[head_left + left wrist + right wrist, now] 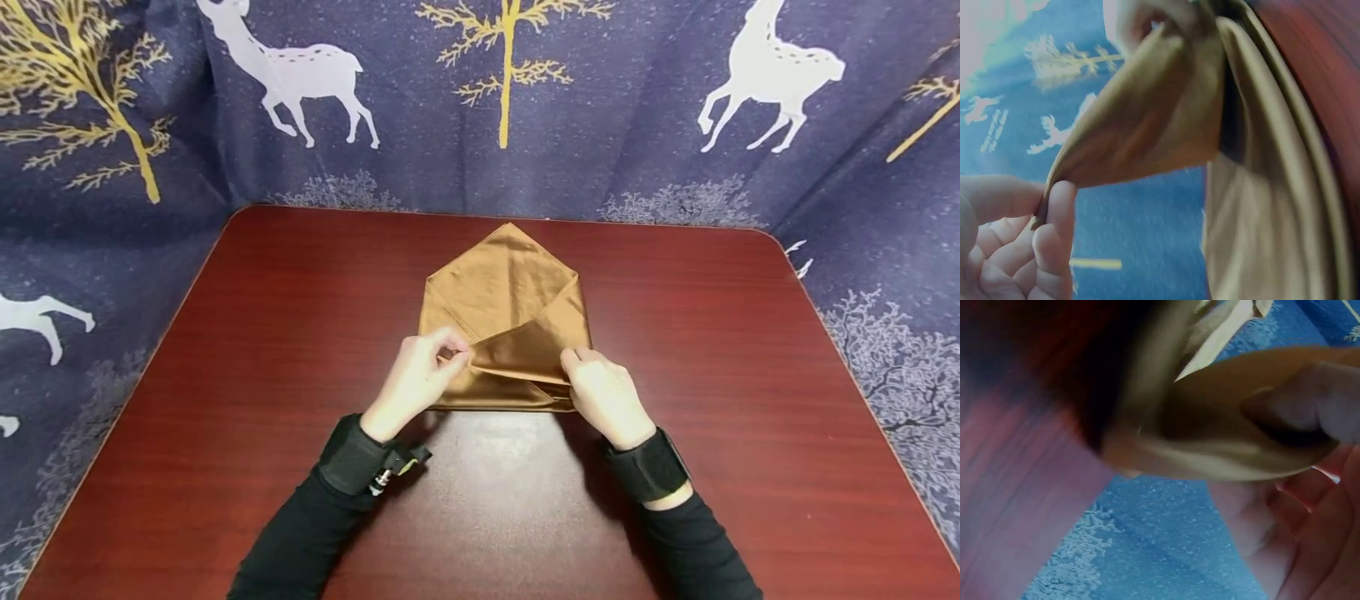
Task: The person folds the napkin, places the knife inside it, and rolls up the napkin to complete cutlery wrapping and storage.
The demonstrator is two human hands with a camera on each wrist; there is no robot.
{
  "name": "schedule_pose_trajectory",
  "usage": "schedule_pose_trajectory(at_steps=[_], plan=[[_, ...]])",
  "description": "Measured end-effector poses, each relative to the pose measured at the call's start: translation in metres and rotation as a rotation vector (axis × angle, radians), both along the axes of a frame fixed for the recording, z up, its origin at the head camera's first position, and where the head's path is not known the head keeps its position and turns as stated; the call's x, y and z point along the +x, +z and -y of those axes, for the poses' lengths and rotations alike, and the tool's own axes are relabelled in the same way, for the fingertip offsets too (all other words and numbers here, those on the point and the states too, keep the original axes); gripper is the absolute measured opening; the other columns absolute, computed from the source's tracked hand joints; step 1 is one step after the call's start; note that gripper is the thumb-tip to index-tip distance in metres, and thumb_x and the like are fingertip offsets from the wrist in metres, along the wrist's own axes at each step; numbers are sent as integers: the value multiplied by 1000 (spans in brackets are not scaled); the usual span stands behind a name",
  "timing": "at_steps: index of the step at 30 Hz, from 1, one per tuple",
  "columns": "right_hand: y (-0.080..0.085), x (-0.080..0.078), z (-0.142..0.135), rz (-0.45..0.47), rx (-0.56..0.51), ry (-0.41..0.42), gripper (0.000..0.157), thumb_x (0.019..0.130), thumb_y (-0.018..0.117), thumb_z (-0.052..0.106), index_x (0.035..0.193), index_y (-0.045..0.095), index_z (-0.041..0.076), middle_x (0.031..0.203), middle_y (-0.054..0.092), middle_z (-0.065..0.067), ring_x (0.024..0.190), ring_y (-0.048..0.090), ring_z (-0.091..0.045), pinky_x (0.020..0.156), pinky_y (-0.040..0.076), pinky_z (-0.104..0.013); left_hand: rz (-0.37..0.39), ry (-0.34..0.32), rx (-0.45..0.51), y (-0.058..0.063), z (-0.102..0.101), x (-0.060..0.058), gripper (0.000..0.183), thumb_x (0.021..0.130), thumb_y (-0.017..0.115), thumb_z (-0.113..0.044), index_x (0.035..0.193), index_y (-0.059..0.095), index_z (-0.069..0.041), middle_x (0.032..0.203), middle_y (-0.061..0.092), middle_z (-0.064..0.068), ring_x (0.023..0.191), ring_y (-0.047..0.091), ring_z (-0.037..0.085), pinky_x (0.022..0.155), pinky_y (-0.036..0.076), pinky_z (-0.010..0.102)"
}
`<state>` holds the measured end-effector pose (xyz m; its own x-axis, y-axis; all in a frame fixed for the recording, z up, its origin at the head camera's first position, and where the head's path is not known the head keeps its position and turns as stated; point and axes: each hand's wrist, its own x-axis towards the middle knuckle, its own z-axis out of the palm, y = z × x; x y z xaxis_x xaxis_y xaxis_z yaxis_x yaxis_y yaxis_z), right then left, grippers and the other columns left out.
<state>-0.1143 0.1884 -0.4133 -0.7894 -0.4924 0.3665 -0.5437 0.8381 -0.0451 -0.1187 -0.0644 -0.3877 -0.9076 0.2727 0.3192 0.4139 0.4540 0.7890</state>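
A shiny golden-brown cloth point(495, 283) lies folded on the table, its far end shaped to a point and its near edge straight. My left hand point(427, 367) pinches the tip of a raised flap between thumb and fingers; the left wrist view shows that flap point(1141, 119) stretched out from the fingertips. At the cloth's right side my right hand point(603, 392) grips the flap's other end, with the thumb point(1297, 406) pressed on the fabric in the right wrist view. Below the flap, layered folds point(1285, 137) show near the front edge.
The reddish-brown wooden table point(300, 292) has rounded far corners. Behind it and at both sides hangs a dark blue curtain point(420, 125) printed with white deer and yellow trees. Black bands point(648, 465) wrap both wrists.
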Motion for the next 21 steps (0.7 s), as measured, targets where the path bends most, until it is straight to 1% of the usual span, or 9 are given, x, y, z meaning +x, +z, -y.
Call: schedule_pose_trajectory(at_steps=[4, 6, 10, 15, 17, 21], plan=[[-2, 1, -5, 12, 40, 11, 20, 61, 59, -10, 70, 46, 2, 66, 46, -9, 60, 52, -27, 45, 43, -37, 15, 30, -117, -6, 20, 1, 3, 78, 61, -6, 75, 60, -7, 71, 62, 0, 64, 57, 11, 57, 46, 26], [-2, 2, -7, 11, 55, 23, 22, 59, 62, -10, 70, 47, 2, 65, 45, -8, 59, 51, -27, 45, 43, -37, 30, 35, -169, -12, 30, 1, 3, 77, 61, -5, 76, 59, -7, 72, 62, 0, 64, 58, 12, 58, 46, 27], [-1, 5, -7, 36, 76, 52, 23, 58, 63, -9, 71, 49, 4, 66, 47, -8, 61, 52, -27, 46, 43, -37, 48, 41, -305, -22, 44, 3, 5, 74, 62, -5, 75, 58, -8, 69, 61, -2, 60, 54, 11, 57, 44, 29], [-2, 9, -6, 54, 85, 105, 21, 60, 64, -6, 73, 53, 7, 70, 50, -6, 64, 53, -26, 46, 44, -36, 82, 41, -455, -29, 50, 8, 9, 72, 63, -5, 72, 57, -13, 61, 54, -6, 53, 47, 11, 50, 40, 30], [-3, 11, -6, 55, 96, 125, 20, 61, 63, -6, 72, 52, 8, 69, 50, -5, 64, 52, -25, 46, 43, -36, 86, 35, -500, -31, 52, 9, 12, 71, 63, -4, 71, 57, -14, 60, 53, -6, 53, 48, 12, 49, 40, 31], [-6, 13, -6, 52, 113, 163, 19, 61, 62, -6, 68, 51, 8, 65, 48, -3, 62, 50, -24, 45, 42, -33, 86, 25, -578, -34, 54, 11, 14, 69, 63, -3, 68, 58, -16, 63, 55, -6, 57, 53, 14, 49, 42, 33]])
